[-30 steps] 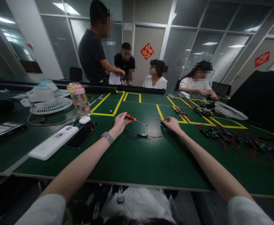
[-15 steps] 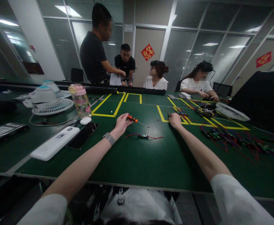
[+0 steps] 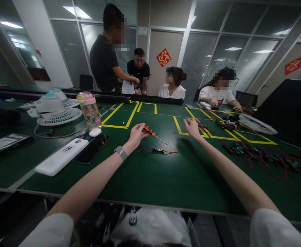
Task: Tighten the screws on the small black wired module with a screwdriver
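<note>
My left hand (image 3: 135, 134) is closed round a small orange-handled screwdriver (image 3: 150, 131), whose thin shaft points right and down toward the green table (image 3: 150, 175). Just below the tip lies a small circuit board with red wires (image 3: 158, 150). My right hand (image 3: 191, 126) is raised a little above the table beside a yellow tape line (image 3: 177, 125), fingers loosely spread, with nothing in it. A small wired part (image 3: 200, 125) lies just to its right.
At the left stand a pink-lidded bottle (image 3: 89, 109), white desk fans (image 3: 55, 109), a white power bank (image 3: 61, 156) and a black phone (image 3: 92, 148). A heap of red-wired boards (image 3: 258, 156) lies at the right. Several people (image 3: 172, 85) are at the far side.
My right hand reached out to the wired part by the yellow tape, then lifted off the table with fingers apart. My left hand kept the screwdriver and barely moved.
</note>
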{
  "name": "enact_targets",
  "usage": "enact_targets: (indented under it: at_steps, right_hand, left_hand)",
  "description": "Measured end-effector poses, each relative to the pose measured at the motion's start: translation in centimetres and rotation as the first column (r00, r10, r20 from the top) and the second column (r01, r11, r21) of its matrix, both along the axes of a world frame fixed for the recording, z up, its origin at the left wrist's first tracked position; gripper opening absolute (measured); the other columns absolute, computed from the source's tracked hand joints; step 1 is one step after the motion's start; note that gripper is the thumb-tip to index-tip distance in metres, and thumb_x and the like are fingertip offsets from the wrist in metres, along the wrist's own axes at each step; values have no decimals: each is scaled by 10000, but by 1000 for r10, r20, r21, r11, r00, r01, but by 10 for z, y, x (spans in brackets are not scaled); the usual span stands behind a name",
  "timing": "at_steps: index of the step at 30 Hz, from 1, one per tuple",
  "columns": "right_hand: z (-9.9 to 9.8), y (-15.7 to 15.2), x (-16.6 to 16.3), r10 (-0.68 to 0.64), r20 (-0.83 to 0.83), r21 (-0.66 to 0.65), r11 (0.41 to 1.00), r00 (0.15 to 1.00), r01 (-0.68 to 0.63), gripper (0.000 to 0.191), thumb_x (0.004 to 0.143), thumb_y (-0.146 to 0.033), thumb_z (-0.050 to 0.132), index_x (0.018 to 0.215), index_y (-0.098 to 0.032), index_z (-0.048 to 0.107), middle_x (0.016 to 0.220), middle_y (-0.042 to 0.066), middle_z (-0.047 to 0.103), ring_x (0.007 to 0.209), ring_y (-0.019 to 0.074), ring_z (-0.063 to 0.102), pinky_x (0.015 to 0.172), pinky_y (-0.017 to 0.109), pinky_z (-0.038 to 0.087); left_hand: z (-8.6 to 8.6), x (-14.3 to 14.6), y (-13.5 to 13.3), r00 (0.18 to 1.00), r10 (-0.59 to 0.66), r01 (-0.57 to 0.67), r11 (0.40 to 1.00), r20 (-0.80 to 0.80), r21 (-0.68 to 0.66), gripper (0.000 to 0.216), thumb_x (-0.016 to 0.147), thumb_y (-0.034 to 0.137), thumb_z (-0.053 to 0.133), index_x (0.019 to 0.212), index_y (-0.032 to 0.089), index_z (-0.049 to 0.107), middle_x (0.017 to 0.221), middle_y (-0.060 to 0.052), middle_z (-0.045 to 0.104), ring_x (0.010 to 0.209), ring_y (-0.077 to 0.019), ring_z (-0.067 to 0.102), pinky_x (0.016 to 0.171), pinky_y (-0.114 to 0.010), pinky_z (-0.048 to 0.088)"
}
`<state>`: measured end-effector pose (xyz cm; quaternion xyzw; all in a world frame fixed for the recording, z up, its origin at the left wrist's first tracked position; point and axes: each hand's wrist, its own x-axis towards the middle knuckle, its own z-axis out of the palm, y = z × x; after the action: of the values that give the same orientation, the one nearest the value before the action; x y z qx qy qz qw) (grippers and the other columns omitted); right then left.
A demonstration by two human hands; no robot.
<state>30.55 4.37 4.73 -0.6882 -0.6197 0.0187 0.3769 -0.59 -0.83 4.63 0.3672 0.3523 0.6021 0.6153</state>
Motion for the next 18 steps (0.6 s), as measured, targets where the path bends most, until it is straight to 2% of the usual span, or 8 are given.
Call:
enact_targets:
  at_steps: [2, 4, 6, 9, 11, 13, 15, 18]
  right_hand:
    - [7, -23, -26, 203, -263, -64, 972, 943, -227, 551, 1041, -503, 423, 1081, -83, 779, 1008, 177, 761, 923, 246, 707, 833, 342, 569]
    - [16, -51, -52, 414, -541, -83, 840, 732, -536, 600, 957, -631, 544, 1007, -86, 790, 860, 143, 760, 728, 184, 668, 690, 298, 550]
    - [24, -79, -74, 505, -600, -92, 727, 621, -681, 560, 837, -657, 697, 887, -107, 793, 765, 99, 737, 633, 140, 599, 592, 261, 480]
    - [33, -106, -96, 588, -546, -130, 644, 597, -754, 480, 764, -608, 774, 806, -130, 773, 663, 37, 680, 576, 114, 519, 550, 251, 398]
    - [34, -113, -104, 588, -487, -156, 669, 646, -726, 458, 746, -595, 779, 806, -142, 749, 640, 18, 656, 568, 120, 506, 540, 256, 365]
    - [32, -114, -108, 521, -335, -91, 811, 785, -578, 423, 710, -569, 811, 742, -167, 682, 632, 8, 638, 579, 133, 516, 546, 263, 358]
    - [30, -113, -110, 429, -201, -23, 897, 880, -442, 362, 705, -495, 834, 758, -186, 653, 652, 6, 647, 607, 153, 552, 564, 270, 371]
    - [28, -111, -107, 409, -170, -83, 901, 897, -427, 243, 754, -387, 801, 835, -182, 698, 686, 25, 693, 639, 175, 616, 590, 278, 401]
  left_hand:
    - [2, 7, -5, 998, -52, 53, 998, -40, 31, 82, 1011, 136, 578, 979, 113, 651, 887, -84, 725, 752, -174, 747, 824, -379, 649]
    - [3, 16, -11, 994, -85, 90, 993, -69, 70, 83, 1002, 147, 593, 979, 113, 665, 899, -85, 722, 754, -171, 735, 772, -359, 655]
    - [3, 25, -17, 989, -105, 117, 987, -106, 114, 62, 973, 168, 648, 970, 116, 682, 920, -81, 717, 792, -172, 724, 737, -331, 658]
    - [1, 33, -25, 981, -80, 114, 974, -174, 194, 125, 903, 232, 752, 946, 134, 688, 931, -53, 696, 879, -182, 707, 703, -287, 656]
    - [0, 36, -28, 972, -53, 107, 967, -229, 231, 183, 867, 270, 792, 941, 139, 688, 941, -47, 687, 906, -185, 696, 678, -262, 650]
    - [0, 37, -29, 963, -43, 111, 963, -266, 247, 226, 849, 308, 807, 942, 140, 687, 961, -53, 686, 909, -188, 693, 663, -259, 649]
    - [-1, 37, -29, 960, -50, 122, 960, -275, 253, 258, 847, 346, 806, 945, 141, 684, 976, -58, 686, 907, -189, 693, 661, -268, 653]
    - [-2, 37, -28, 957, -63, 139, 956, -284, 257, 275, 856, 372, 795, 966, 147, 681, 1005, -63, 694, 913, -189, 699, 669, -276, 655]
